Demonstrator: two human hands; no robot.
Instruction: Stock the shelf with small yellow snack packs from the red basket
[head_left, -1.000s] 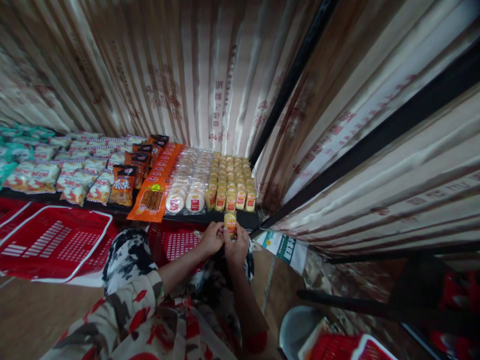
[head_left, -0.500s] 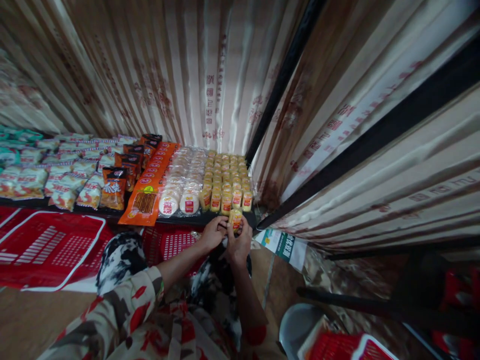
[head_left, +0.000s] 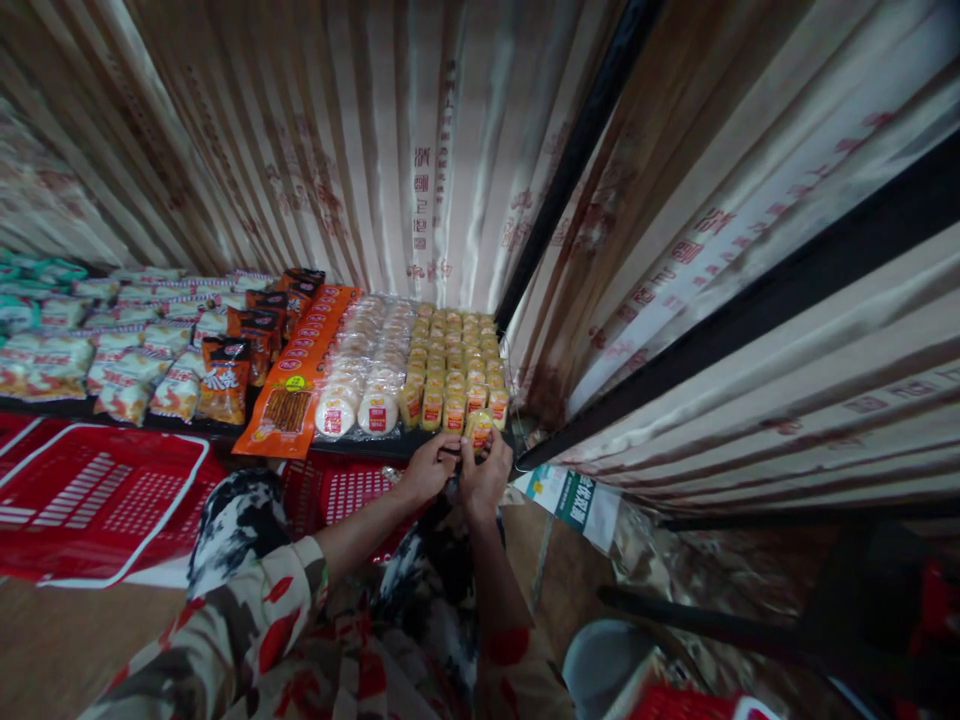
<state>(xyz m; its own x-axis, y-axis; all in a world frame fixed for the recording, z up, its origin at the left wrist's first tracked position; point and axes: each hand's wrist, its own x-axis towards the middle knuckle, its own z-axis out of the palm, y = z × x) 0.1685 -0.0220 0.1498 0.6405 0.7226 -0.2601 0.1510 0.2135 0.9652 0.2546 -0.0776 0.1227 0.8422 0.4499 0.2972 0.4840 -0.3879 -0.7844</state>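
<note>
My right grip (head_left: 486, 478) pinches a red-labelled yellow pack (head_left: 480, 428); left grip (head_left: 429, 470), I can't tell; red baskets (head_left: 150, 450) below the shelf (head_left: 386, 443).

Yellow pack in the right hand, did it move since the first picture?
Yes. Against the black shelf, the yellow pack has moved right and closer to the front row of packs.
</note>
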